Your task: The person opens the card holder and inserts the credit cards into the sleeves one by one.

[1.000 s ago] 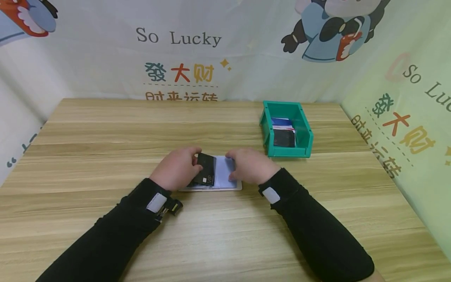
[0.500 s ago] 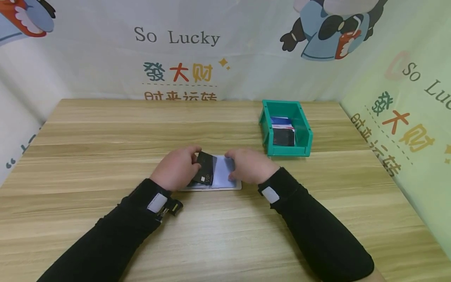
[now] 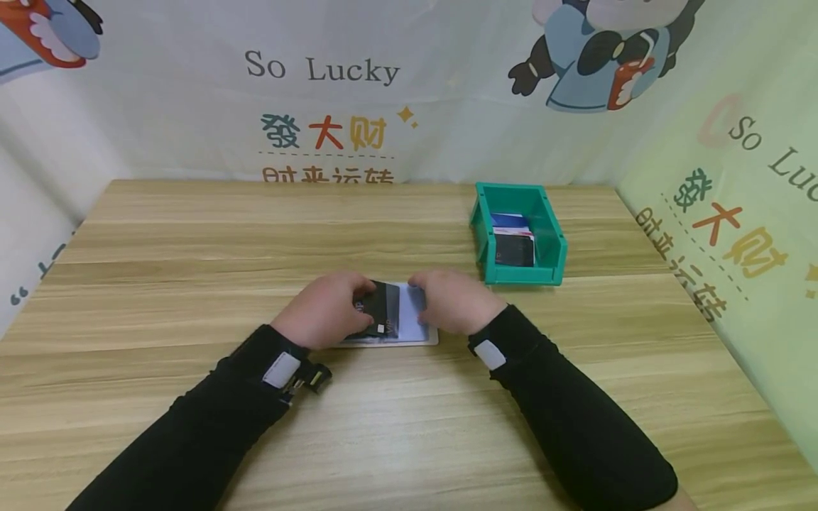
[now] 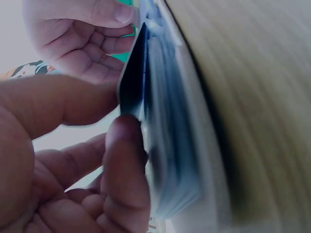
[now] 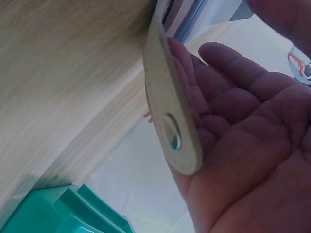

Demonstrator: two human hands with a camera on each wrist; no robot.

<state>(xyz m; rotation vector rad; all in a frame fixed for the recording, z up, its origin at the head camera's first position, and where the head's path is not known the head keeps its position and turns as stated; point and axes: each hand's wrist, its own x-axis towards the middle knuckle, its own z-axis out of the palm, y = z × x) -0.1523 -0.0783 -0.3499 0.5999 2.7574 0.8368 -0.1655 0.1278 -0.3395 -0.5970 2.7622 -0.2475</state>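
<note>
A black card (image 3: 385, 309) marked VIP lies over the clear sleeves of an open card holder (image 3: 412, 342) on the table. My left hand (image 3: 326, 309) pinches the card at its left side between thumb and finger. The left wrist view shows the card (image 4: 132, 80) tilted against the stacked sleeves (image 4: 167, 131); how far it is inside one, I cannot tell. My right hand (image 3: 456, 301) holds the holder's right side, thumb on the pale sleeve. In the right wrist view, a cream strap (image 5: 170, 111) with a metal snap runs in front of its fingers.
A green bin (image 3: 556, 245) stands behind and right of my right hand, with a black card (image 3: 514, 250) and a blue card (image 3: 508, 220) in it. Wood-grain tabletop (image 3: 409, 426) surrounds the holder. A printed cloth (image 3: 447, 135) hangs along the back and sides.
My left hand has shifted slightly right and nearer with the black card, which now lies flatter and covers more of the pale sleeve. My right hand has stayed in place.
</note>
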